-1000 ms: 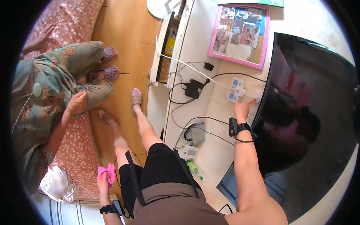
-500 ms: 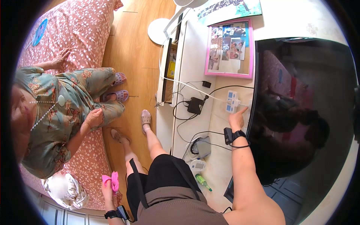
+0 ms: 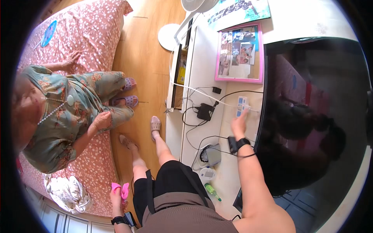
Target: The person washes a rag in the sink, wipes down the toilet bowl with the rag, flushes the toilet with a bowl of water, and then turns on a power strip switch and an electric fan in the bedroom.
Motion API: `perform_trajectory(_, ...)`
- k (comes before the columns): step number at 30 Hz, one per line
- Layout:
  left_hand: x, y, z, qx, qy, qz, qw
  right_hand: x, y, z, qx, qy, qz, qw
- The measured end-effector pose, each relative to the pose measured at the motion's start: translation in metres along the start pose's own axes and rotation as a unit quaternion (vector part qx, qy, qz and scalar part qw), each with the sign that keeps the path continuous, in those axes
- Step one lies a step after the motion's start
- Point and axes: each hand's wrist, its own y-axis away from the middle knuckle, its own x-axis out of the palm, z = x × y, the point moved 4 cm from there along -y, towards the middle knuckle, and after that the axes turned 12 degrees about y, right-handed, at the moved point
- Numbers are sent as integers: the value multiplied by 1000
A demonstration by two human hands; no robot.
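My left hand hangs low beside the bed, closed around a bright pink cloth. My right hand is over the TV cabinet, a finger stretched onto the lower end of a white power strip. Its other fingers are partly hidden from above. A white cable runs to the strip from the left, and a white plug sits at its right side. Left of the strip lies a black power adapter with tangled leads.
A large dark TV stands right of my arm. On the cabinet are a pink photo frame, a blood pressure monitor and a green bottle. A seated person is on the bed. A white fan stands by an open drawer.
My right hand has drawn back leftward; its finger has gone from beside the power strip onto its lower end. The view has shifted slightly. My left hand still holds the pink cloth.
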Motion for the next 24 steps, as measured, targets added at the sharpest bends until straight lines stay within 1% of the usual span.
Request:
perform_trajectory(2,2,4,-2,26,21,-7,999,29,29,20,-84,30,65,994)
perform_trajectory(3,2,7,-8,45,37,-14,998,50,44,26,-160,-21,105,981)
perform_trajectory(4,6,15,-20,39,52,-7,998,54,70,39,-229,-59,158,959)
perform_trajectory(5,3,15,-25,53,55,-10,997,75,87,44,-273,-77,233,930)
perform_trajectory(6,-1,8,-16,59,51,-4,997,80,110,51,-277,-69,301,910)
perform_trajectory(7,-5,2,-10,65,45,0,997,86,129,58,-330,-44,313,890)
perform_trajectory(8,-12,0,-11,78,-33,-18,996,65,157,63,-247,-86,438,860)
perform_trajectory(10,-9,11,-31,98,-14,-25,995,95,187,63,-288,-85,509,807)
perform_trajectory(11,-6,23,-44,112,-15,-34,993,91,204,64,-316,-29,535,783)
perform_trajectory(12,-5,29,-51,112,-11,-34,993,98,216,60,-364,-13,537,761)
perform_trajectory(13,-2,39,-60,125,-5,-43,991,89,231,62,-368,25,608,703)
perform_trajectory(14,3,49,-68,105,29,-45,993,131,233,55,-401,47,581,706)
perform_trajectory(15,7,59,-78,85,62,-46,993,148,240,48,-341,-16,633,695)
perform_trajectory(16,8,65,-84,93,29,-53,994,155,243,43,-319,-25,644,695)
perform_trajectory(17,9,71,-90,103,34,-59,992,156,241,43,-295,-33,655,695)
perform_trajectory(19,17,86,-100,75,38,-41,996,130,235,47,-324,-31,646,690)
perform_trajectory(20,24,100,-109,80,31,-20,996,116,233,49,-342,-31,642,686)
perform_trajectory(21,24,106,-112,87,34,-24,995,106,233,50,-350,-33,638,686)
perform_trajectory(23,28,111,-115,61,-40,-35,997,86,223,53,-373,28,562,738)
perform_trajectory(24,28,108,-114,64,-85,-46,993,86,218,55,-377,24,557,740)
